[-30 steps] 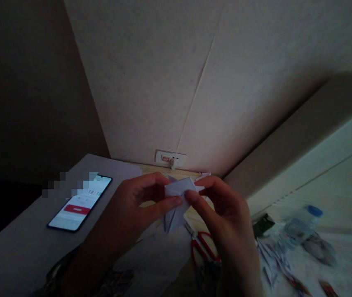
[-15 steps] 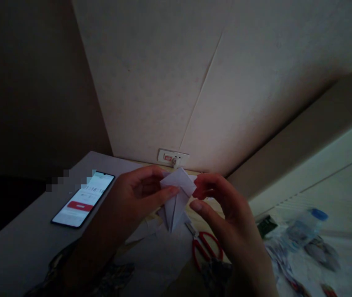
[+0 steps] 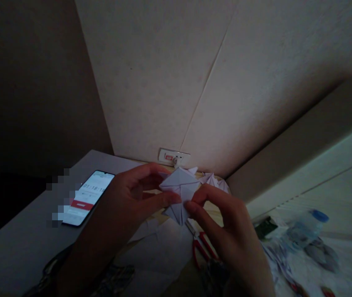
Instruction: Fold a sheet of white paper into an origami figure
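Observation:
Between my hands is a folded white paper (image 3: 180, 181), an origami piece with layered flaps and a pointed lower end. My left hand (image 3: 141, 189) grips its left side, the thumb lying across the front and the fingers behind. With thumb and forefinger, my right hand (image 3: 222, 218) pinches a flap at the paper's lower right edge. Red-handled scissors (image 3: 199, 241) lie on the table below the paper, partly hidden by my right hand. White paper sheets (image 3: 154, 260) lie under my wrists.
A phone (image 3: 86, 198) with a lit timer screen lies on the white tabletop (image 3: 15, 251) at left. Folded paper pieces (image 3: 214, 180) sit by the wall below a socket (image 3: 174, 156). To the right are a plastic bottle (image 3: 306, 229) and cluttered items.
My right hand has closed from loosely apart to a pinch on the paper's right flap. The paper has turned and its flaps have spread wider. My left hand keeps its hold.

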`<state>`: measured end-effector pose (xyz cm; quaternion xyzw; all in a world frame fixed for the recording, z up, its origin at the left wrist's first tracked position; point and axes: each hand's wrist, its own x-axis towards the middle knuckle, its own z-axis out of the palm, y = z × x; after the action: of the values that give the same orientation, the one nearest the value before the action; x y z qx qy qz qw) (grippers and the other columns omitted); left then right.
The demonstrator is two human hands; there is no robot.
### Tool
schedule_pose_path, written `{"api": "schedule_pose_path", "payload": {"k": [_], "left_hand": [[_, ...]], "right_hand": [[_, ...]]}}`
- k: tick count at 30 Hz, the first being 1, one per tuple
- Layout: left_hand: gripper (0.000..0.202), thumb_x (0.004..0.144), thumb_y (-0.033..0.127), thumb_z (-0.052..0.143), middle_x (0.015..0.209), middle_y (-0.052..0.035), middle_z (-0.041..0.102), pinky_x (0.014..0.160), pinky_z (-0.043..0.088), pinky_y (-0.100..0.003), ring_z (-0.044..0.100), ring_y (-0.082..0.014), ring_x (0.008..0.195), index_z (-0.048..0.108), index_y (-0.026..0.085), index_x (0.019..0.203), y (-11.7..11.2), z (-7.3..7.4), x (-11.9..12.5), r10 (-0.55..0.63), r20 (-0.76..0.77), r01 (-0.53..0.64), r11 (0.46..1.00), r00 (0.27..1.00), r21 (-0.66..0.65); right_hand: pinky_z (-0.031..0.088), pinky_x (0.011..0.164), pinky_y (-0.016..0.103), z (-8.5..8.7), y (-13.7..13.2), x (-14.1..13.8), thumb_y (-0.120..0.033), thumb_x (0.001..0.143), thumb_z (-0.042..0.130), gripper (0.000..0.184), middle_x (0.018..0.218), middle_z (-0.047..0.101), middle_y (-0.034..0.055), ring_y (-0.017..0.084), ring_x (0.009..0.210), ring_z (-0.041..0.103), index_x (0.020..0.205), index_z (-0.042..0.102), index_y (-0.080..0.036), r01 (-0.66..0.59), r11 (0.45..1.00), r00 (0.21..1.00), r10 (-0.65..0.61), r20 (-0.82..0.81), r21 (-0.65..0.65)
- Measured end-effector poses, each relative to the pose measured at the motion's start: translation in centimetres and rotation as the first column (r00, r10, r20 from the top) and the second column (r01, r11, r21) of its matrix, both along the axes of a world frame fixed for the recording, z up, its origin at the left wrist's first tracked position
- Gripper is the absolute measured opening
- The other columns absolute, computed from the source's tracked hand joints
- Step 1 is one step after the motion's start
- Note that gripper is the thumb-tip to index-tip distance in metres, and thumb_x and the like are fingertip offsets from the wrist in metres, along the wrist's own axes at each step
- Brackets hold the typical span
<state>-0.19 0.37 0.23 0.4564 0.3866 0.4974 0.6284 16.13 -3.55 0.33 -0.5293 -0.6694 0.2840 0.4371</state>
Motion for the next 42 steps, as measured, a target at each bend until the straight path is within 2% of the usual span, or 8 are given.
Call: {"api": "schedule_pose_path", "payload": {"k": [5,13,19,24,27,31,38,42], "left_hand": [[0.021,0.059,0.009,0.083,0.068,0.0077,0.076,0.055,0.057,-0.015,0.074,-0.0143,0.064,0.07,0.023,0.069,0.0,-0.2,-0.2,0.01,-0.083,-0.003,0.996,0.997,0.084],[0.022,0.061,0.008,0.082,0.066,0.0103,0.075,0.054,0.056,-0.013,0.071,-0.0099,0.058,0.067,0.022,0.07,-0.3,0.0,0.1,0.089,-0.016,-0.088,0.994,0.996,0.064],[0.021,0.063,0.006,0.082,0.064,0.0114,0.074,0.054,0.053,-0.008,0.07,-0.0066,0.059,0.069,0.021,0.07,-0.4,0.0,0.2,0.052,0.035,-0.054,0.997,0.998,0.055],[0.024,0.061,0.004,0.082,0.069,0.0092,0.076,0.056,0.054,-0.009,0.072,-0.0084,0.064,0.071,0.023,0.072,0.0,-0.4,0.0,-0.001,0.069,-0.004,0.997,0.998,0.072],[0.029,0.058,0.004,0.084,0.074,0.0092,0.078,0.06,0.056,-0.009,0.073,-0.009,0.067,0.074,0.025,0.076,0.1,-0.5,-0.1,-0.044,0.05,0.037,0.992,0.998,0.118],[0.028,0.061,0.004,0.082,0.074,0.0109,0.077,0.062,0.056,-0.009,0.073,-0.0076,0.066,0.075,0.027,0.076,-0.3,-0.3,0.0,0.015,0.058,-0.019,0.998,0.998,0.066],[0.029,0.058,0.003,0.083,0.069,0.0097,0.076,0.056,0.058,-0.012,0.073,-0.0113,0.06,0.075,0.026,0.074,0.3,-0.8,-0.5,-0.025,-0.045,0.031,0.99,0.999,0.137],[0.037,0.058,0.004,0.084,0.086,0.0044,0.08,0.061,0.058,-0.014,0.076,-0.0176,0.086,0.075,0.025,0.087,0.7,-1.2,-0.5,-0.01,-0.014,0.012,0.99,1.0,0.142]], "right_hand": [[0.039,0.059,0.019,0.0,0.0,0.0,-0.022,0.085,0.066,0.025,0.06,0.061,-0.0071,0.009,0.06,0.054,0.061,0.059,-0.021,0.017,1.0,1.0,-0.017,-0.005,0.02],[0.039,0.058,0.019,0.1,-0.1,0.1,-0.027,0.087,0.065,0.026,0.061,0.063,-0.0061,0.01,0.06,0.056,0.062,0.061,-0.02,-0.013,1.0,1.0,0.013,0.023,-0.008],[0.041,0.061,0.018,-0.1,-0.1,0.0,-0.024,0.088,0.063,0.026,0.063,0.063,-0.0063,0.009,0.062,0.057,0.063,0.06,-0.021,-0.032,0.999,0.999,0.032,0.031,0.022],[0.04,0.061,0.017,-0.2,-0.1,0.0,-0.024,0.089,0.064,0.025,0.063,0.062,-0.0076,0.008,0.062,0.056,0.064,0.059,-0.02,-0.01,0.998,1.0,0.009,0.023,0.061],[0.04,0.061,0.017,-0.2,-0.2,0.0,-0.023,0.088,0.065,0.025,0.064,0.063,-0.008,0.008,0.063,0.056,0.064,0.059,-0.021,0.012,0.997,1.0,-0.013,0.009,0.082],[0.042,0.063,0.017,-0.3,-0.2,-0.1,-0.022,0.087,0.067,0.021,0.066,0.064,-0.0084,0.008,0.065,0.058,0.067,0.061,-0.022,0.013,0.994,1.0,-0.012,-0.008,0.107],[0.043,0.063,0.02,-0.4,-0.2,-0.1,-0.024,0.088,0.064,0.018,0.068,0.067,-0.0065,0.01,0.068,0.061,0.071,0.062,-0.022,0.02,0.998,1.0,-0.02,0.001,0.066],[0.042,0.061,0.02,-0.3,-0.2,-0.3,-0.022,0.087,0.064,0.02,0.065,0.063,-0.0064,0.01,0.064,0.058,0.067,0.06,-0.021,0.055,0.993,0.998,-0.052,-0.031,0.103]]}}
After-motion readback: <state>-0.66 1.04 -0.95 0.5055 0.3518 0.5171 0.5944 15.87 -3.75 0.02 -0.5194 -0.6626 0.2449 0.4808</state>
